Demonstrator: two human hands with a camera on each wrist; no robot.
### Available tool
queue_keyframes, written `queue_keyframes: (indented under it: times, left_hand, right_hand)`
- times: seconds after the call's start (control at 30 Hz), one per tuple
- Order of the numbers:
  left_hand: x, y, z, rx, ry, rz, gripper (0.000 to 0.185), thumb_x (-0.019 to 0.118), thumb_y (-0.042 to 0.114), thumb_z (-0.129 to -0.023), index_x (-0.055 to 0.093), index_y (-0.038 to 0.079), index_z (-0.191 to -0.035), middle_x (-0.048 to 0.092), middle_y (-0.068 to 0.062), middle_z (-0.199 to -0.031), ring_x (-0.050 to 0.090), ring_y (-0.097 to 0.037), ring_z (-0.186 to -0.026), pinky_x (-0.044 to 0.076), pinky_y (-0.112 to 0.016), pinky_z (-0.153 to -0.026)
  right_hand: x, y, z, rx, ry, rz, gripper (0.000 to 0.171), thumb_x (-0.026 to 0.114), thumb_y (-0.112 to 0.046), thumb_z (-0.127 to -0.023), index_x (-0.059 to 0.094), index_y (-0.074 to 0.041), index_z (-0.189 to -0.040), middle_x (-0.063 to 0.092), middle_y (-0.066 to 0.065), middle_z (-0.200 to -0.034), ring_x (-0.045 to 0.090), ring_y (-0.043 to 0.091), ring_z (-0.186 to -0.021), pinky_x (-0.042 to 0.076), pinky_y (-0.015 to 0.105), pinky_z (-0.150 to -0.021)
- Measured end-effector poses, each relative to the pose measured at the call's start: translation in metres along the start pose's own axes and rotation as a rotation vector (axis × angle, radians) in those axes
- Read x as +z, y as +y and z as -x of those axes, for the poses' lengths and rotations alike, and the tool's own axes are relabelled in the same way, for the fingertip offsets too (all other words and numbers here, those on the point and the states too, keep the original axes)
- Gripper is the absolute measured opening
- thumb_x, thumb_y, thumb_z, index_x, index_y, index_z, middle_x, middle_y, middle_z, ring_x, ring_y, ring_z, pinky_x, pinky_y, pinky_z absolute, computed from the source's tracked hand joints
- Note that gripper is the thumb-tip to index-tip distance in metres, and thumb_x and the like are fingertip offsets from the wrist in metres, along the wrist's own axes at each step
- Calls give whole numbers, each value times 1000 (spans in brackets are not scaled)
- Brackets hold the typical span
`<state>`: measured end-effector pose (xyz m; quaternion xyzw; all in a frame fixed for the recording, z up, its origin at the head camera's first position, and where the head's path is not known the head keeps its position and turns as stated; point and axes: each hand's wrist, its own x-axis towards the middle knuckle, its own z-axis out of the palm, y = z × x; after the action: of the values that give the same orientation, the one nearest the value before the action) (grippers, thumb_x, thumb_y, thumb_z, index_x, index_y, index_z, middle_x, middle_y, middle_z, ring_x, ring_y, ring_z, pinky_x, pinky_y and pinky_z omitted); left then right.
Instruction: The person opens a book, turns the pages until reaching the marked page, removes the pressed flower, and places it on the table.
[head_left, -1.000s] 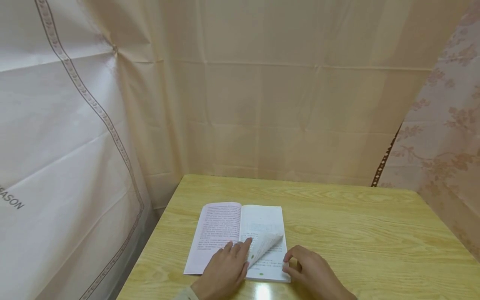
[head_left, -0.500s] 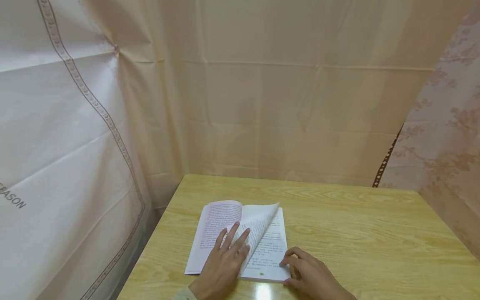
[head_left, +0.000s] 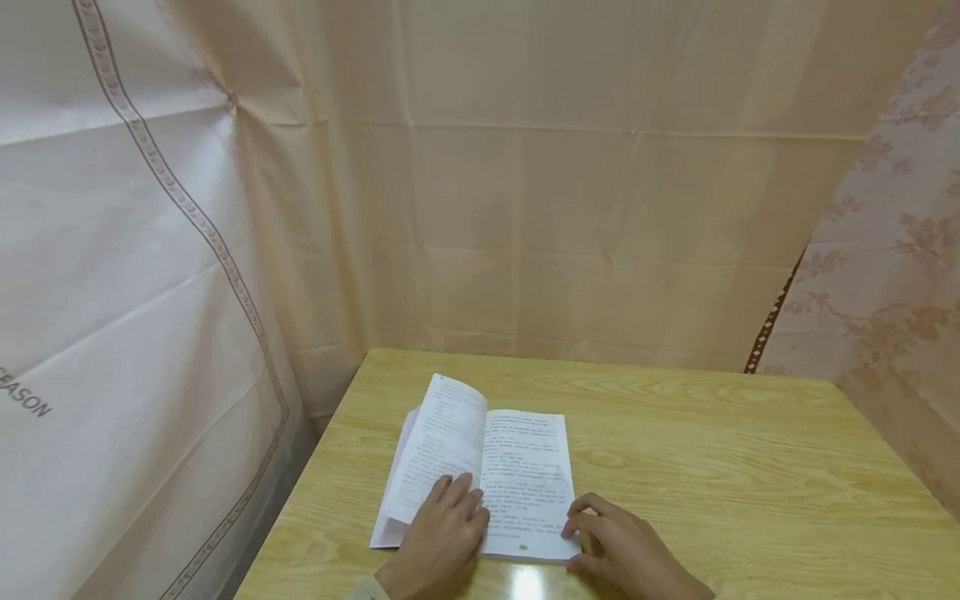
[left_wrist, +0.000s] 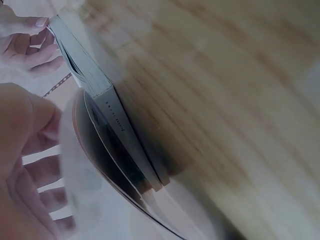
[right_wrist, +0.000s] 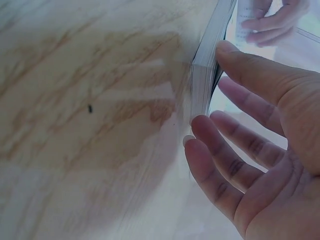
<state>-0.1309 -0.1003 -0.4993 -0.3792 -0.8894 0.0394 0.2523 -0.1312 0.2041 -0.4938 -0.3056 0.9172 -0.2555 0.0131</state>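
Note:
An open paperback book (head_left: 528,479) with printed pages lies on the table, and its lifted left leaf (head_left: 450,417) slants up over the pinkish page beneath. My left hand (head_left: 442,529) rests on the lower part of that leaf near the gutter, its fingers relaxed. At the lower right corner, my right hand (head_left: 622,542) holds the book's edge between thumb and bent fingers. The right wrist view has the thumb of this hand (right_wrist: 270,130) at the corner of the page block (right_wrist: 205,75). Seen from the left wrist, the cover and pages (left_wrist: 120,115) bow apart near the spine.
The wood-grain table (head_left: 712,475) extends to the right of and behind the book. A beige curtain (head_left: 562,208) hangs along its far edge, with a white sheet (head_left: 127,333) on the left and a floral cloth (head_left: 892,275) on the right.
A curled leaf has swung from the right side over to the left. My left hand moved with it and now lies on it; the right hand has stayed by the corner.

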Motion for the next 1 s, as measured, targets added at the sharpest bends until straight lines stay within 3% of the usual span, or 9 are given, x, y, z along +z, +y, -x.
queue_keyframes:
  times: [0.13,0.27,0.47,0.6,0.7,0.83,1.0]
  left_hand:
    - [1,1,0,-29,-53,63,21,70,34,-95,71,16,-85,69,1,-95,60,-21,-98,53,-40,-82]
    - [-1,1,0,-38,-97,100,34,62,47,-101,69,17,-87,65,3,-93,56,-18,-92,52,-35,-74]
    - [-3,1,1,-27,-69,99,45,62,60,-95,69,16,-88,64,3,-90,54,-17,-86,48,-31,-67]
    - [-3,1,0,-30,-64,90,49,63,65,-92,69,16,-87,63,4,-88,53,-16,-84,48,-30,-65]
    - [-3,1,-1,-34,-69,90,50,63,66,-91,69,16,-87,63,4,-87,53,-16,-82,47,-29,-64]
    - [-3,1,-1,-37,-71,90,49,64,65,-91,70,16,-87,64,4,-87,53,-16,-82,48,-29,-63]
    - [-2,2,-1,-34,-50,81,48,66,65,-90,70,17,-86,65,3,-88,54,-16,-82,47,-29,-62]
  right_hand:
    - [-2,0,-1,-6,-2,13,26,85,-36,-82,74,-19,-98,61,-8,-116,45,-3,-71,43,18,-61]
    - [-3,0,-1,-9,0,18,26,84,-40,-83,74,-21,-96,62,-8,-116,45,-3,-71,43,19,-61]
    - [-5,1,-1,-17,-15,27,17,79,-43,-87,75,-27,-93,65,-7,-116,54,-1,-77,49,23,-67]
    - [-7,0,-1,-40,-4,41,4,76,-32,-93,78,-28,-93,68,-8,-113,65,8,-95,57,32,-79]
    - [-8,-1,-2,-56,19,61,7,75,-23,-94,80,-22,-99,72,-8,-111,69,12,-101,59,36,-85]
    - [-8,-3,-3,-39,29,65,10,76,-16,-93,80,-17,-102,73,-13,-103,68,6,-96,59,34,-82]
    - [-9,-4,-2,-39,33,73,8,79,-14,-89,79,-20,-95,72,-16,-95,65,1,-88,58,31,-76]
